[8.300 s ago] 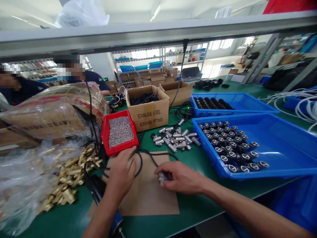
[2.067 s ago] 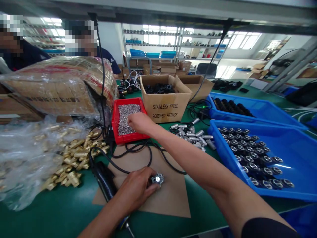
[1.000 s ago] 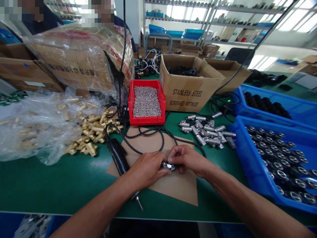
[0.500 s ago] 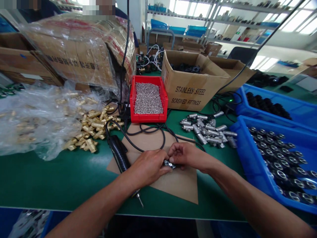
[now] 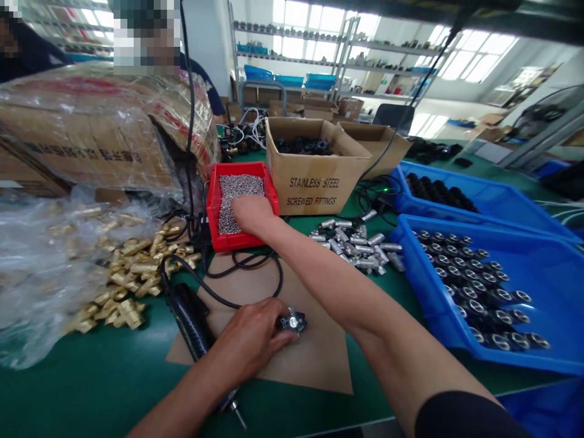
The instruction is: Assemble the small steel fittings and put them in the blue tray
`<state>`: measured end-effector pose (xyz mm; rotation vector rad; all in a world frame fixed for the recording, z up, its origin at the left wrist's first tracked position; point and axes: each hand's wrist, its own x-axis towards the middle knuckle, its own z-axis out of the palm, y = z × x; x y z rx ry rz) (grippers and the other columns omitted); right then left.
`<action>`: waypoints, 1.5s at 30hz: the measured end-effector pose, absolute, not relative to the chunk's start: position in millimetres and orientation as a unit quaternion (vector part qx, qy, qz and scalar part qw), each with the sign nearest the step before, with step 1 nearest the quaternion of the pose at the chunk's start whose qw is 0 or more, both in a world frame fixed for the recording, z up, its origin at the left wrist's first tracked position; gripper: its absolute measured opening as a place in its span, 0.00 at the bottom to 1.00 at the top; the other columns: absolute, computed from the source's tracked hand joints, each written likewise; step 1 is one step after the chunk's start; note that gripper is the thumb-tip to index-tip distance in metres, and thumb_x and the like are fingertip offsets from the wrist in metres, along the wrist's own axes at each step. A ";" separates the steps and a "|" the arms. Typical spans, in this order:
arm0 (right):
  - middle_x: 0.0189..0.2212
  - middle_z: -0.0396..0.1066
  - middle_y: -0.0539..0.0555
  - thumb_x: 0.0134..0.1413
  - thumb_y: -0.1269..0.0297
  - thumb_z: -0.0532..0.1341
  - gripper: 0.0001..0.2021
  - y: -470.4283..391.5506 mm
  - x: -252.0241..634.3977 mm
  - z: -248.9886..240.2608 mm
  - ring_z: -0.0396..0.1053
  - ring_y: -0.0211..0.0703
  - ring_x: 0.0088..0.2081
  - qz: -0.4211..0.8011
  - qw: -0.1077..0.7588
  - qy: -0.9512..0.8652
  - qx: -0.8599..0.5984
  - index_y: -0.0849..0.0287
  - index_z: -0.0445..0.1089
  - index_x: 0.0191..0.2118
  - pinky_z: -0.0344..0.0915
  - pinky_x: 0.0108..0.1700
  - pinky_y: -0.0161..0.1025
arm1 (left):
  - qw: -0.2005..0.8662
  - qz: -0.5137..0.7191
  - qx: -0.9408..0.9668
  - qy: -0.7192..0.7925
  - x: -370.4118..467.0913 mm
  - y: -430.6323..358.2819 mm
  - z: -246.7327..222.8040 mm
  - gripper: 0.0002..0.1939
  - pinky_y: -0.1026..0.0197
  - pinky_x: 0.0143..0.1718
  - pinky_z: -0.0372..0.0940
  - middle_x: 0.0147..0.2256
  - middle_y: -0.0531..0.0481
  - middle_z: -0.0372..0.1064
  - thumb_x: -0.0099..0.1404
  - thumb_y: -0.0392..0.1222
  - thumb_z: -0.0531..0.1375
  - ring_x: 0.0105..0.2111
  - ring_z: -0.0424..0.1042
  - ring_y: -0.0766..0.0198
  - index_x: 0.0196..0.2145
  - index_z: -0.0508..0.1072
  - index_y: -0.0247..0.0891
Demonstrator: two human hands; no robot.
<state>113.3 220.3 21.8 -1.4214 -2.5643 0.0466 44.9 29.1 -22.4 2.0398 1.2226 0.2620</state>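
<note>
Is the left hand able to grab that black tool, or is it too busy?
Probably not just yet: the left hand is holding a metal part, and its forearm hides some of the black tool. The tool's corded end looks free, though.

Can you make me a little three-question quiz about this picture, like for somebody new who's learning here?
1. True or false: the right hand is inside a blue tray.
2. What is the left hand holding?
3. Fill in the word printed on the cardboard box: "STAINLESS ____ SCREWED FITTINGS".

Key:
1. False; it is at the red bin of tiny silvery pieces.
2. A small metallic part.
3. STEEL.
</note>
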 end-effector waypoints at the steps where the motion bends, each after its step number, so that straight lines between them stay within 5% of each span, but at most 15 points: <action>1: 0.42 0.75 0.68 0.58 0.77 0.53 0.14 226.6 112.6 21.7 0.72 0.56 0.43 0.017 0.101 -0.869 -0.483 0.70 0.74 0.44 0.68 0.43 0.51 | 0.367 0.100 0.792 0.477 45.0 29.4 -23.0 0.09 0.62 0.34 0.61 0.37 0.50 0.73 0.61 0.43 0.63 0.37 0.72 0.59 0.38 0.71 0.40; 12: 0.41 0.76 0.61 0.61 0.69 0.55 0.12 229.4 130.2 33.6 0.72 0.48 0.43 0.027 0.138 -0.876 -0.461 0.61 0.76 0.43 0.66 0.44 0.42 | 0.368 0.103 0.790 0.479 46.3 29.5 -22.4 0.09 0.63 0.33 0.59 0.35 0.51 0.73 0.61 0.44 0.62 0.37 0.71 0.59 0.38 0.71 0.41; 21: 0.26 0.73 0.50 0.56 0.65 0.62 0.07 142.2 198.6 31.7 0.70 0.34 0.26 0.350 0.315 -0.763 -0.443 0.62 0.72 0.38 0.63 0.32 0.33 | 0.357 0.115 0.796 0.475 45.7 26.9 -13.5 0.09 0.63 0.32 0.60 0.36 0.51 0.73 0.61 0.45 0.63 0.34 0.71 0.60 0.39 0.71 0.40; 27: 0.24 0.72 0.50 0.54 0.64 0.62 0.06 80.1 237.8 1.4 0.70 0.36 0.25 0.491 0.252 -0.690 -0.468 0.61 0.73 0.35 0.64 0.28 0.33 | 0.357 0.119 0.792 0.480 45.6 26.0 -10.1 0.09 0.63 0.31 0.60 0.34 0.51 0.73 0.61 0.45 0.64 0.32 0.72 0.60 0.39 0.71 0.40; 35: 0.34 0.74 0.53 0.59 0.70 0.57 0.06 45.9 246.6 -5.0 0.70 0.41 0.37 0.368 0.221 -0.803 -0.414 0.57 0.72 0.36 0.63 0.41 0.38 | 0.347 0.116 0.803 0.471 44.9 26.4 -11.0 0.09 0.63 0.31 0.61 0.33 0.52 0.72 0.61 0.45 0.64 0.32 0.71 0.60 0.38 0.70 0.40; 41: 0.31 0.71 0.51 0.56 0.73 0.59 0.05 40.8 250.4 -7.5 0.67 0.38 0.31 0.316 0.211 -0.816 -0.436 0.58 0.70 0.37 0.61 0.34 0.35 | 0.338 0.112 0.810 0.465 44.0 26.4 -12.6 0.10 0.62 0.34 0.61 0.34 0.52 0.72 0.62 0.45 0.63 0.34 0.72 0.60 0.39 0.70 0.40; 45: 0.33 0.72 0.51 0.59 0.72 0.59 0.04 40.3 254.2 -9.3 0.69 0.37 0.35 0.345 0.244 -0.816 -0.395 0.59 0.71 0.37 0.63 0.38 0.35 | 0.334 0.109 0.815 0.461 44.0 26.6 -11.7 0.10 0.62 0.34 0.61 0.34 0.52 0.72 0.62 0.45 0.63 0.34 0.71 0.60 0.38 0.69 0.40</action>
